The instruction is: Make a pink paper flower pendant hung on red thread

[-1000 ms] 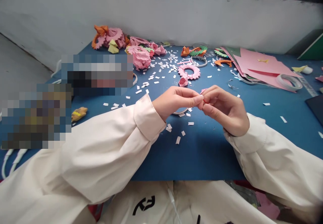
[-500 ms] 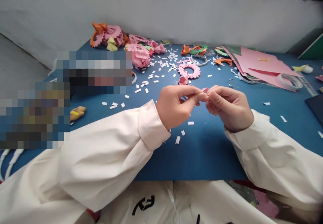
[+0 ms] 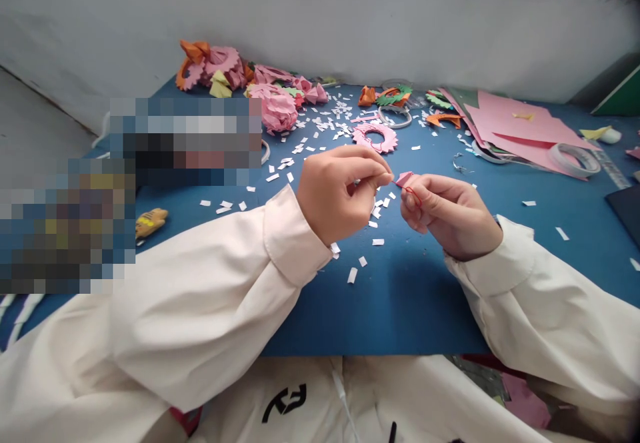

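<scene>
My right hand [image 3: 447, 215] is closed, with thumb and fingers pinching a small folded pink paper piece [image 3: 405, 178]. A loop of red string [image 3: 414, 194] hangs from that piece over my right fingertips. Just to the left, my left hand [image 3: 340, 193] is closed in a pinch. A short thin strand, apparently the string's end, runs from its fingertips to the pink paper. Behind both hands lies a pink paper ring with a toothed edge [image 3: 387, 143].
White paper scraps [image 3: 353, 275] are scattered over the blue table [image 3: 360, 330]. Crumpled pink paper flowers [image 3: 275, 110] lie at the back left. Pink sheets [image 3: 520, 126] and a tape roll [image 3: 575, 161] lie at the right, a tiger-like figure [image 3: 151, 223] at the left.
My left hand has moved a little left and up, apart from my right hand, which stays nearly in place. The red string loop and more of the pink paper now show.
</scene>
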Demonstrator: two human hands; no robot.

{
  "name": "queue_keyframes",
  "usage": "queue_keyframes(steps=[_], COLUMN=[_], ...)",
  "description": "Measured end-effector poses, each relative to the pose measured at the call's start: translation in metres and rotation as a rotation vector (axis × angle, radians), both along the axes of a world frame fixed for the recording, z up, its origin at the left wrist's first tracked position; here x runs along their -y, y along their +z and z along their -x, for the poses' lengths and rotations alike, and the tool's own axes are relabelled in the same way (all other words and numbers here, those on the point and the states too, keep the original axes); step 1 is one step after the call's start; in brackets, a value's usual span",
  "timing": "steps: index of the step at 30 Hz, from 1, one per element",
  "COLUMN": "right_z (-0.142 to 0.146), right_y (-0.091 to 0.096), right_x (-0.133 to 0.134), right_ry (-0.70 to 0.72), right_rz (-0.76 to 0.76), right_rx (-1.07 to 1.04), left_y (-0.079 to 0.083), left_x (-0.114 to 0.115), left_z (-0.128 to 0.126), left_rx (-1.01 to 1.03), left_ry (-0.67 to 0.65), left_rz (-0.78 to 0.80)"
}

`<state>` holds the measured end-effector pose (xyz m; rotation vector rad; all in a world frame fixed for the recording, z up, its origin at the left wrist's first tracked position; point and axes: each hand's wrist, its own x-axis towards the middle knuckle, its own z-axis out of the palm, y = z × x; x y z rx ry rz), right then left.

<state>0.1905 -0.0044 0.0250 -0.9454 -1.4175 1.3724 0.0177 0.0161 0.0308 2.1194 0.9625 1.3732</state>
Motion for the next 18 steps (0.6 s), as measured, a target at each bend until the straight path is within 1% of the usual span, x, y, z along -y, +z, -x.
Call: queue_keyframes(steps=[1, 3, 7, 11, 18], right_z=[0.000, 0.001, 0.001, 0.002, 0.002], right_y=[0.000, 0.001, 0.000, 0.000, -0.001], right_x=[0.000, 0.000, 0.000, -0.001, -0.002], right_ry=[-0.004, 0.004, 0.038, 0.032, 0.008], right_rz=[0.004, 0.010, 0.019, 0.012, 0.031], right_rx=[-0.006, -0.017, -0.031, -0.030, -0.044], left_y=[0.000, 0.000, 0.002, 0.003, 0.004], left_x=[-0.001, -0.003, -0.011, -0.019, -0.021], left_z=[0.001, 0.003, 0.006, 0.011, 0.013], left_rx=[-0.032, -0.055, -0.015, 0.020, 0.022], left_ry=[0.000, -0.004, 0.032, 0.094, 0.155], left_rz=[-0.027, -0.029, -0.010, 0.025, 0.032])
